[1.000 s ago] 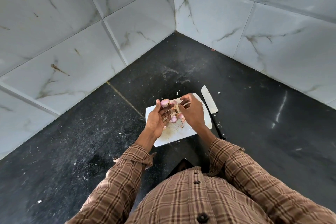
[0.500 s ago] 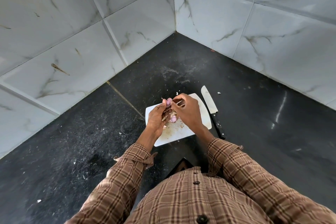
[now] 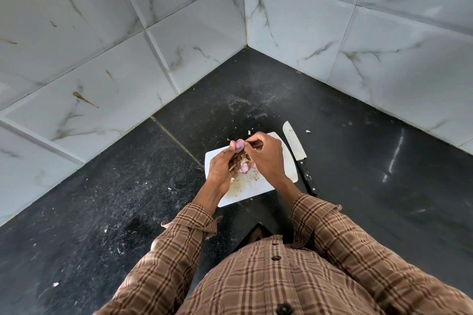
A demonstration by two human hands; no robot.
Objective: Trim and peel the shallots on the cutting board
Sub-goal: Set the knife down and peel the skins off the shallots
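Observation:
My left hand (image 3: 222, 167) holds a small pink shallot (image 3: 239, 145) at its fingertips, above the far part of the white cutting board (image 3: 289, 169). My right hand (image 3: 266, 158) meets it from the right, thumb and forefinger pinching at the shallot's skin. Below the hands, more pink shallots (image 3: 244, 168) and papery peel lie on the board, partly hidden by my fingers. Brown scraps and smears dirty the board's near half.
A knife (image 3: 298, 153) with a black handle lies on the black counter just right of the board, blade pointing away. Bits of peel (image 3: 308, 132) dot the counter. Marble-tiled walls meet in a corner behind. My checked sleeves fill the foreground.
My right hand has moved left and closed in on the shallot held by my left hand. The left hand's fingers have drawn tighter around it.

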